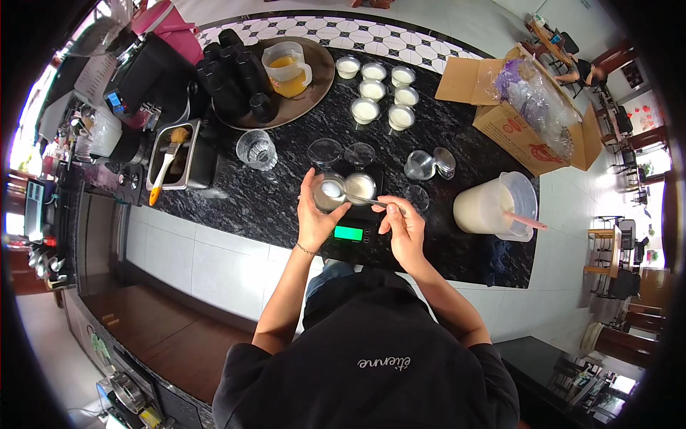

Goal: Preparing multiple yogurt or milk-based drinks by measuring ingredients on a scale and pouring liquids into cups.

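My left hand (317, 214) holds a small clear plastic cup (323, 199) above the near part of a black kitchen scale (363, 215) with a lit green display. In my right hand (400, 220) is a metal spoon (370, 200), its bowl over the left cup with white stuff in it. Beside that cup, a second clear cup (360, 187) with creamy white liquid stands on the scale. Both cups have round hinged lids (325, 152) folded back. To the right, an open cup (420, 165) lies near its lid. A large plastic pitcher (479, 205) holds creamy liquid and a pink-handled utensil.
Several filled cups (365, 111) stand at the back. A round tray (317, 91) bears black bottles and a measuring jug (288, 75) of yellow liquid. Left are a glass (256, 149) and a steel container (185, 174) with a brush. An open cardboard box (504, 134) stands back right.
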The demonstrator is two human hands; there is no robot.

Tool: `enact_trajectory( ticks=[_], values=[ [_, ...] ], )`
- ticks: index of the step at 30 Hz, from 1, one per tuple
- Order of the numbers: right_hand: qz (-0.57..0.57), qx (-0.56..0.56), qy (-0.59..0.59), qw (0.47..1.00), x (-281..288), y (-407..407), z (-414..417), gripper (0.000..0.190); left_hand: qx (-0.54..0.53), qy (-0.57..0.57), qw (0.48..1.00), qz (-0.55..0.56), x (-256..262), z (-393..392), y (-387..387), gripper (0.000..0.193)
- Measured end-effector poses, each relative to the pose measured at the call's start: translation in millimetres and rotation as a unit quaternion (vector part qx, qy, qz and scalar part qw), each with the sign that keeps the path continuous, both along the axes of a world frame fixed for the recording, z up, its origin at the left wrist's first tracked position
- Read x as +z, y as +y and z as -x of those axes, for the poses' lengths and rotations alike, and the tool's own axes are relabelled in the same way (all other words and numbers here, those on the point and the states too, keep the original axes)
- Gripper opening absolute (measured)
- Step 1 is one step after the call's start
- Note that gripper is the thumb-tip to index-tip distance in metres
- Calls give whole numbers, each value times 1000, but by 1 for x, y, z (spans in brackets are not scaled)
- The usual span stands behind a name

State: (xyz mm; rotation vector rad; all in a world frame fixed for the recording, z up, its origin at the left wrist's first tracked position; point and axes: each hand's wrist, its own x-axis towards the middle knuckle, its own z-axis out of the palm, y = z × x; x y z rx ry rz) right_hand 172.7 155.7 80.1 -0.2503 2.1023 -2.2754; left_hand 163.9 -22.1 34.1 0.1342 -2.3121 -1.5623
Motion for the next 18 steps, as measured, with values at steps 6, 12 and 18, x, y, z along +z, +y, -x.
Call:
enact_trajectory(
  ticks=[6,12,18],
  values=[
    [34,-61,-48,996,1,8,4,28,7,-8,1000,3,-1,0,-1,91],
    [-5,-44,-18,999,-3,8,-1,27,-4,-15,999,29,3,0,2,92],
    [-66,-24,17,997,-8,4,-4,27,-20,-10,997,71,13,1,7,93]
  ],
)
